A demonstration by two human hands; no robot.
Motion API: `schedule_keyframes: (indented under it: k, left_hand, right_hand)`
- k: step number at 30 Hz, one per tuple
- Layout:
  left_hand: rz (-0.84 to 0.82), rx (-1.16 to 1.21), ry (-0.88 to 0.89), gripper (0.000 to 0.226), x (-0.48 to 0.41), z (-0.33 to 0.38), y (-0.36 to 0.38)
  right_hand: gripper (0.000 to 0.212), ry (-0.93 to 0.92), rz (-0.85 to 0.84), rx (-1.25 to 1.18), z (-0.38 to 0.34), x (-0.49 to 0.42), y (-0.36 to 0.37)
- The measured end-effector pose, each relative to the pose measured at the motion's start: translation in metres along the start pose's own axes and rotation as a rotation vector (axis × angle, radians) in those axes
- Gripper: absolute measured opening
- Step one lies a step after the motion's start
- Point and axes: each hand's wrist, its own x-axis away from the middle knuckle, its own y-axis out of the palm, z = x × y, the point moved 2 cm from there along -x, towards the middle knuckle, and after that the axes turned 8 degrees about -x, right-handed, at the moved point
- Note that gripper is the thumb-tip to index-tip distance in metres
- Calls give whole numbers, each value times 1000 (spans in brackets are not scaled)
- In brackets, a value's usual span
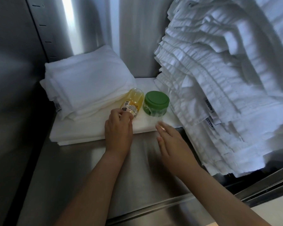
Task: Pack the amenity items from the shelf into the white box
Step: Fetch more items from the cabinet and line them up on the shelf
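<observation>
A small yellow bottle [133, 101] with a printed label lies on its side on a flat white folded cloth [88, 128] on the steel shelf. My left hand [118, 128] has its fingers curled round the bottle's near end. Just to the right stands a green-lidded jar [155, 102], upright. My right hand [168, 137] is blurred, fingers straight, just in front of the jar and apart from it. The white box is not in view.
A stack of folded white towels [87, 82] sits at the back left against the steel wall. A tall leaning pile of white towels [227, 88] fills the right side. The steel shelf surface [104, 168] stretches toward me.
</observation>
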Motion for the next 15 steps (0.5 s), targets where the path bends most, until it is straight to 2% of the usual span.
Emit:
schedule_keyframes:
  k: [4, 8, 12, 15]
  left_hand:
    - [-3, 5, -9, 14, -1, 0, -1]
    - [1, 7, -5, 12, -1, -1, -2]
    - [1, -1, 3, 14, -1, -1, -1]
    - [-5, 6, -5, 15, 0, -2, -1]
  right_hand:
    - [34, -5, 163, -103, -9, -30, -7]
    - [42, -48, 190, 4, -15, -79, -3]
    - [58, 92, 16, 269, 5, -123, 14]
    - [57, 177, -60, 357, 24, -126, 24]
